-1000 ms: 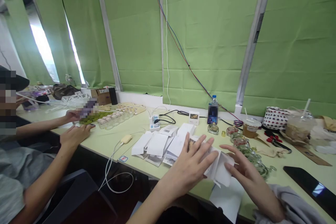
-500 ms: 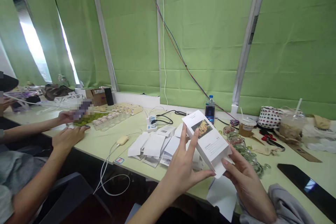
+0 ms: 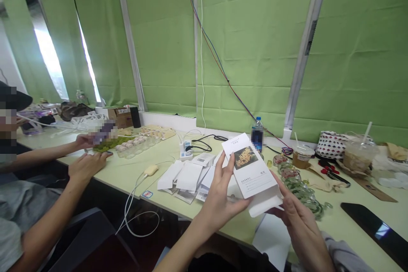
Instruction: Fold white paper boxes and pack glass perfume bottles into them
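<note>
Both my hands hold a white carton (image 3: 251, 172) with a yellow flower picture, lifted above the pale green table (image 3: 127, 170). My left hand (image 3: 219, 195) grips its left side, thumb below and fingers up along the edge. My right hand (image 3: 295, 214) holds the open bottom end from the right, partly hidden behind the flap. A heap of flattened white cartons (image 3: 191, 174) lies on the table just left of my hands.
A person on the left (image 3: 38, 204) holds a phone (image 3: 103, 131) over a green tray. Glass jars (image 3: 299, 185), a water bottle (image 3: 257, 134), iced drinks (image 3: 355, 155), a power strip (image 3: 186, 148) and a dark tablet (image 3: 376, 229) stand about. White paper (image 3: 276, 242) hangs over the table's near edge.
I lifted a carton off the heap, raised it and turned its printed face toward me. My right hand moved under its lower end.
</note>
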### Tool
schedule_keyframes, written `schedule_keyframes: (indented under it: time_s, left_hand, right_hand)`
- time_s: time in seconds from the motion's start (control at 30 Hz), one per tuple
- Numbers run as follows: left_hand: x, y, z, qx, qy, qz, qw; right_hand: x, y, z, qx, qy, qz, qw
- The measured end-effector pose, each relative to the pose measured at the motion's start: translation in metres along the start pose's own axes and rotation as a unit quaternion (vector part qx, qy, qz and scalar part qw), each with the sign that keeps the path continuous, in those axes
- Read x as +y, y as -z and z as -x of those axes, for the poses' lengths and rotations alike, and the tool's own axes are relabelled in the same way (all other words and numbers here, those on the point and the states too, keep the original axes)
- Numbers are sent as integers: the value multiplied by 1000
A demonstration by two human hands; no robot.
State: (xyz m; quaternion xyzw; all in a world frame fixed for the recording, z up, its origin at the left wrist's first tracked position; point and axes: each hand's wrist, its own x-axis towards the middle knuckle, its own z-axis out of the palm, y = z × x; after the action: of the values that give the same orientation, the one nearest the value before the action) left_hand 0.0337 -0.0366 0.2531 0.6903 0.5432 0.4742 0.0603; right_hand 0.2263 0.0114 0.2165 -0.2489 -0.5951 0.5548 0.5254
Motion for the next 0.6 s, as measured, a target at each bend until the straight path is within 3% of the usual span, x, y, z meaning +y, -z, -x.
schedule_keyframes:
  time_s: [0.17,0.37,0.6]
  left_hand:
    - [1,3,-1,-23,-3,118,993]
    - [-1,9,-3,-35,6,218,975]
    - [-1,13,-3,-60,4,260,964]
  right_hand:
    - [5,7,-6,1,-2,32,999]
    - [3,7,-2,-51,29,9,998]
    - [2,9,-3,-11,50,142,989]
